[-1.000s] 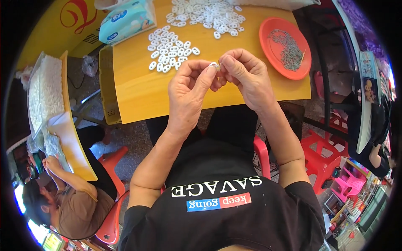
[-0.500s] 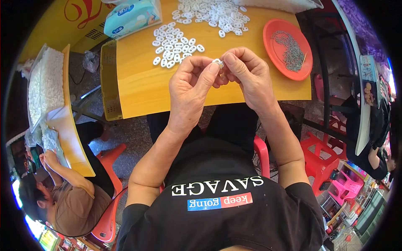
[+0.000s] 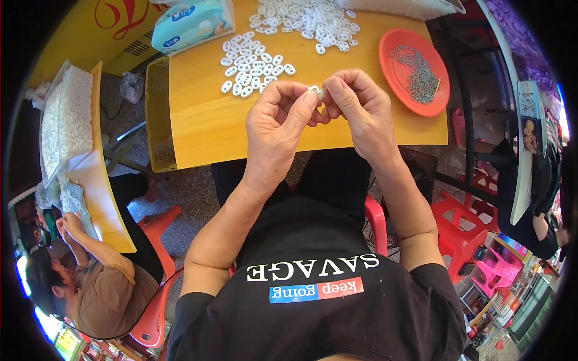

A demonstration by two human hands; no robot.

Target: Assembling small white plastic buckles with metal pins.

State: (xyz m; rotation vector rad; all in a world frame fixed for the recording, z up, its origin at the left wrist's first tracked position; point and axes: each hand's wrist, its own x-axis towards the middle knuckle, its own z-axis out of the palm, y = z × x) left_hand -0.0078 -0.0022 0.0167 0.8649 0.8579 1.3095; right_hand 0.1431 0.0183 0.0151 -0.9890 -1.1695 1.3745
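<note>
Between thumb and fingers, my left hand (image 3: 278, 123) pinches a small white plastic piece (image 3: 313, 89) with a loop at its top, above the near part of the yellow table. My right hand (image 3: 358, 108) is closed right beside it, thumb and fingers meeting at the piece's right side. Whatever those right fingertips grip is too small and covered to make out. Beyond my left hand lies a group of white oval pieces with two holes each (image 3: 253, 63). To the right of my hands, a red plate (image 3: 388, 78) holds many small grey metal pins (image 3: 421, 81).
A larger heap of white pieces (image 3: 310, 21) lies at the table's far side. A blue tissue pack (image 3: 192, 27) stands at the far left corner. A yellow crate (image 3: 158, 114) is left of the table. Another person (image 3: 105, 289) sits at a side table on the left.
My right fingertips have shifted slightly at the white piece, and a bit more of its loop shows. Both hands stay nearly in place.
</note>
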